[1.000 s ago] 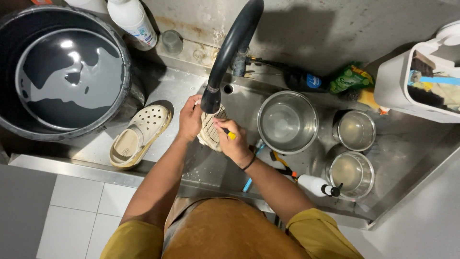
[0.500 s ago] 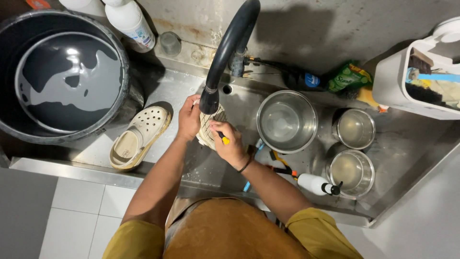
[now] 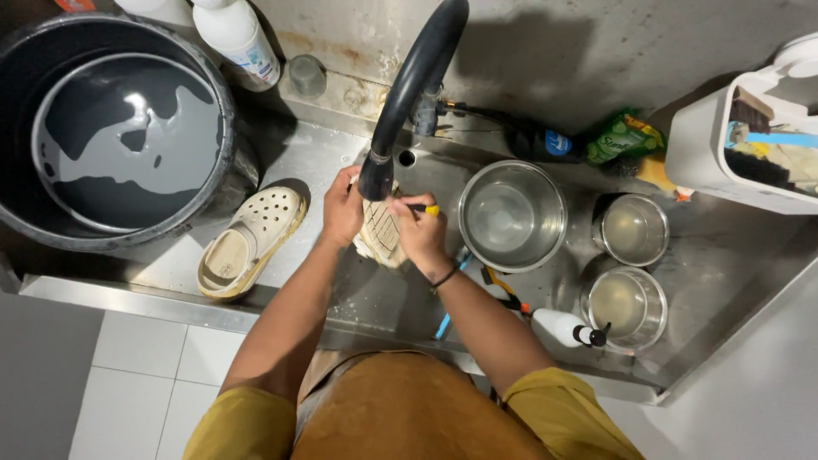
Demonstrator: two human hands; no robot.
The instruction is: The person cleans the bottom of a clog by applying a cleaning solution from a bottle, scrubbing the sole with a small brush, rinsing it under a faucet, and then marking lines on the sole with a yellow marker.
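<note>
My left hand (image 3: 342,210) grips a cream clog (image 3: 381,233) turned sole-up under the black faucet head (image 3: 376,175), over the steel sink (image 3: 366,294). My right hand (image 3: 419,228) presses a small brush with a black and yellow handle (image 3: 424,209) against the ribbed sole. The brush head is hidden by my fingers. A second cream clog (image 3: 245,241) lies upright on the counter to the left, apart from both hands.
A large black tub of water (image 3: 115,128) fills the upper left. To the right stand a big steel bowl (image 3: 510,215) and two smaller steel cups (image 3: 631,229) (image 3: 625,307). A white spray bottle (image 3: 564,328), white caddy (image 3: 741,140) and white bottles (image 3: 237,36) are around.
My right hand has moved up and right across the sole, and the yellow handle tip now points toward the steel bowl. The clog has tilted slightly in my left hand.
</note>
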